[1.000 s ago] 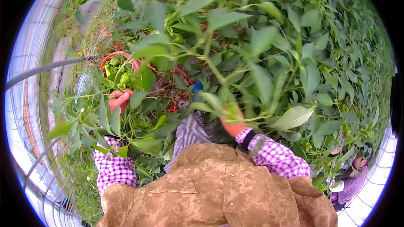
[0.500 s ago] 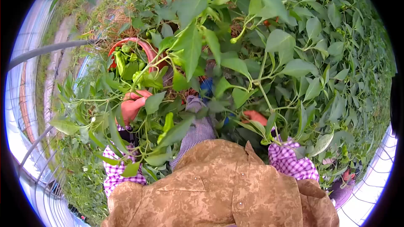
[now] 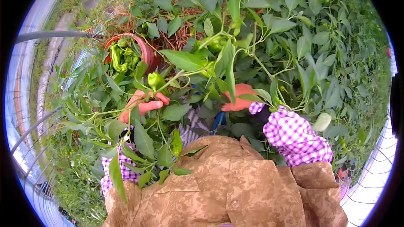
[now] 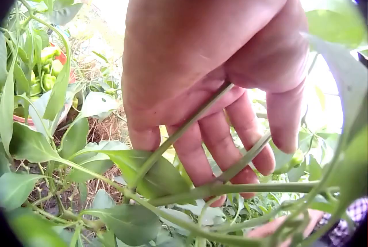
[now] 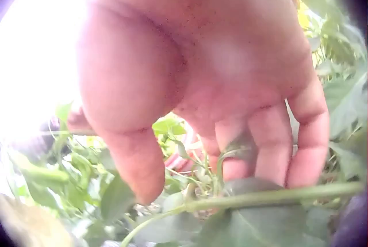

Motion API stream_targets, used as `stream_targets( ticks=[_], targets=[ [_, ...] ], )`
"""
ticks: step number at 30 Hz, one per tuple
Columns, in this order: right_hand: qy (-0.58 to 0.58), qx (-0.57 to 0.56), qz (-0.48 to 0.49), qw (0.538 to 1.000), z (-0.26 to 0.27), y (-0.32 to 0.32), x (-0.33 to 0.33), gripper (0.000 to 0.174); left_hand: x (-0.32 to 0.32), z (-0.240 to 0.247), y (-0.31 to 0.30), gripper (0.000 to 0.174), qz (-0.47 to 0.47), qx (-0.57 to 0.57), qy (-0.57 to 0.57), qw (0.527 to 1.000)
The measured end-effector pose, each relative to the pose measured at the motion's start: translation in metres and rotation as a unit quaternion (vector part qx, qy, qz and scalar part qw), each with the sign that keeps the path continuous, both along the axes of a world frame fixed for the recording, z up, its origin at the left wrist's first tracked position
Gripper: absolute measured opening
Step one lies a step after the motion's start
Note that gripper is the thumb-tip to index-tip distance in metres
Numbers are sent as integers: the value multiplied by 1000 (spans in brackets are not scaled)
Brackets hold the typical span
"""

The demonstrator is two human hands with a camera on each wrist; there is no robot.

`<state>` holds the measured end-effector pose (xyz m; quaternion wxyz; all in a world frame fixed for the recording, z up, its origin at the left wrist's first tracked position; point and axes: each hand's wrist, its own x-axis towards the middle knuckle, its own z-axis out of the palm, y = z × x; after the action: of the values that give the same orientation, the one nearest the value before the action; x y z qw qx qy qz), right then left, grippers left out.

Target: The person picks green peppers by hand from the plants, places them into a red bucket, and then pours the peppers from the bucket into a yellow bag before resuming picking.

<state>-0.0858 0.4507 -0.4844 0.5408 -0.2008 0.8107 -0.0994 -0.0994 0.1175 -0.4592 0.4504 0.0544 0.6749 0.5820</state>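
Note:
My left hand [image 3: 139,105] reaches among the stems of a pepper plant, thumb and fingers apart. In the left wrist view a green stem [image 4: 179,131] runs across its palm and past the loosely extended fingers. Just beyond those fingertips a green pepper [image 3: 156,82] hangs in the head view. Another long green pepper [image 3: 177,143] dangles nearer my body. My right hand [image 3: 239,97] is among leaves to the right, partly covered by them. Its fingers reach downward with the thumb apart, behind a thin stem [image 5: 259,198] in the right wrist view.
A red bucket [image 3: 148,54] holding several picked green peppers [image 3: 120,59] stands at the upper left. Dense pepper foliage [image 3: 332,54] fills the right side. A grey hoop pipe [image 3: 54,36] juts in from the left. Another person's sleeve [image 3: 344,185] shows at the lower right.
My right hand has come out of the foliage and moved up and inward. The left hand has shifted slightly right and its fingers have spread. The view has moved, with branches swinging.

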Motion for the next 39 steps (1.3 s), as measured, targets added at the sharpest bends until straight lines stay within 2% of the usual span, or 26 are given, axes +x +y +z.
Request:
stream_targets(
  ticks=[1,2,3,6,7,9,10,12,13,16,17,18,19,21,22,23,25,27,28,30,32,33,35,36,38,39],
  targets=[
    [122,-112,-95,982,-25,-1,17,63,-3,-12,0,31,-39,-19,29,999],
    [128,-136,-166,968,-39,-18,27,61,-4,-9,8,31,-37,-15,34,999],
    [116,-261,-235,929,-57,-25,30,59,-3,-4,21,36,-34,-6,26,999],
    [-28,-298,-288,910,-33,-40,-16,63,7,-17,38,58,-44,79,27,996],
    [-22,-302,-284,910,-40,-42,-18,63,8,-11,47,60,-19,136,-11,991],
    [140,-337,-329,871,-51,-44,-18,52,7,-43,52,63,-15,90,-10,996],
    [-41,-237,-356,903,5,-48,-34,44,6,-59,55,64,-13,68,-10,998],
    [-85,-324,-364,869,17,-57,-33,35,-4,-31,78,61,-164,-121,78,976],
    [-90,-308,-445,836,18,-65,-29,33,-5,-23,85,55,-158,-95,107,977],
    [-147,-344,-439,817,13,-58,-26,36,-9,-44,82,50,-207,-121,113,964],
    [-31,-297,-340,892,14,-49,-25,36,-7,-56,74,47,-223,-115,128,960],
    [128,-299,-232,917,21,-45,-13,37,-4,-68,66,44,-237,-109,144,955],
    [496,-313,-40,809,-1,-32,17,33,-9,-51,68,44,-213,-154,116,958],
    [507,-327,-38,796,62,-14,47,26,-21,-20,66,44,-151,-189,25,970],
    [259,-400,-145,867,90,-8,53,23,-19,-67,34,44,-93,-149,22,984],
    [128,-438,-183,871,92,2,68,23,-26,-45,33,45,-120,-195,31,973],
    [-92,-432,-265,857,68,24,89,29,-34,-37,13,46,-145,-244,44,958],
    [-200,-353,-411,816,27,37,97,40,-26,-76,-34,38,-151,-283,271,907],
    [-224,-305,-499,780,17,39,92,48,-23,-73,-34,38,-151,-285,274,906],
    [-239,-359,-636,639,-2,34,80,75,-16,-69,-36,45,-152,-293,177,927],
    [-294,-556,-609,483,-47,27,76,78,-10,-63,-38,53,-148,-300,79,939],
    [-294,-559,-605,485,-50,19,67,78,-6,-59,-39,57,-144,-301,31,942],
    [-405,-622,-584,329,-50,-8,41,80,0,-29,-23,69,-85,-303,-33,949],
    [-383,-664,-550,330,-54,-21,29,79,6,-5,-8,76,-30,-304,-50,951],
    [-306,-573,-628,429,-36,-46,4,74,16,-50,-32,76,-56,-218,29,974],
    [-307,-572,-622,438,-31,-54,-3,74,20,-40,-23,73,-54,-245,71,965]
  ],
)
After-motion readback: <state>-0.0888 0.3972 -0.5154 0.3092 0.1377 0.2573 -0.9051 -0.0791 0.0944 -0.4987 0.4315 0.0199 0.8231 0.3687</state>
